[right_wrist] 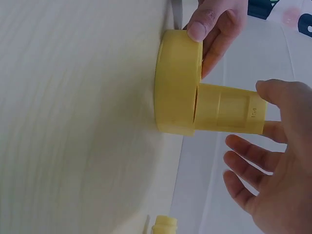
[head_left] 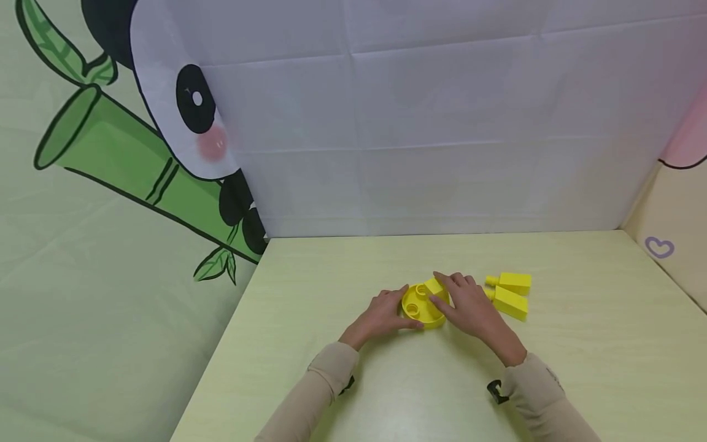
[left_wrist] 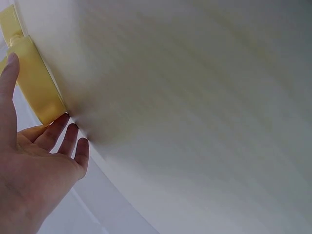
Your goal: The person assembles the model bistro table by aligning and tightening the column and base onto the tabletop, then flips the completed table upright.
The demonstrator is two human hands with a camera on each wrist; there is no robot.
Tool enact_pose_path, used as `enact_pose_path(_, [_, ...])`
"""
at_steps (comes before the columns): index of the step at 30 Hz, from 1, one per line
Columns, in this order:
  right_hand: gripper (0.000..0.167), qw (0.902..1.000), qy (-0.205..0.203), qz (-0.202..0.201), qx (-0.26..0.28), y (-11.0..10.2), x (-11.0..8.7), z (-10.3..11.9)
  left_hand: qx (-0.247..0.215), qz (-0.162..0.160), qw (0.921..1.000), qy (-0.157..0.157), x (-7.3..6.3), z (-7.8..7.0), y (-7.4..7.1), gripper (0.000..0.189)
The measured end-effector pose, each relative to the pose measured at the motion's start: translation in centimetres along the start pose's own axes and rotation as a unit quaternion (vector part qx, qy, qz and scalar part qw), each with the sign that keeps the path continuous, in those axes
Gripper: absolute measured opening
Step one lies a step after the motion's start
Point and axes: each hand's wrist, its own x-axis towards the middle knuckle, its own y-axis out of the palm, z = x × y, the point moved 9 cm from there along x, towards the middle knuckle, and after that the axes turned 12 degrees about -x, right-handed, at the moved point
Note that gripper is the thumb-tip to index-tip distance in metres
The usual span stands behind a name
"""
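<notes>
1. Work in hand: a round yellow base (right_wrist: 178, 87) rests flat on the table (head_left: 420, 393), between the two hands, and a tapered yellow leg (right_wrist: 231, 108) stands upright in its right side. Whether that leg is fully seated cannot be told.
2. Left: two yellow legs lie loose to the right of the base, so I judge the assembly to be at an early stage, with these two unfitted.
3. Left hand (head_left: 386, 313): thumb and fingers curve round the base's left rim and grip it.
4. Right hand (head_left: 469, 310): thumb and forefinger pinch the standing leg's top; the other fingers spread, clear of it.
5. Count: one base; three legs in all, one standing, plus the far loose leg (head_left: 515, 283) and the near loose leg (head_left: 510, 303); two bare sockets show, the near socket (head_left: 412, 309) and the far socket (head_left: 421, 289). Any others are hidden.
</notes>
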Motion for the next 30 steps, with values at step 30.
enact_pose_path(30, [0.050, 0.9948, 0.096, -0.003, -0.034, 0.1, -0.7, -2.2, -0.004, -0.002, 1.0000, -0.005, -0.1, 0.1, 0.0, 0.100])
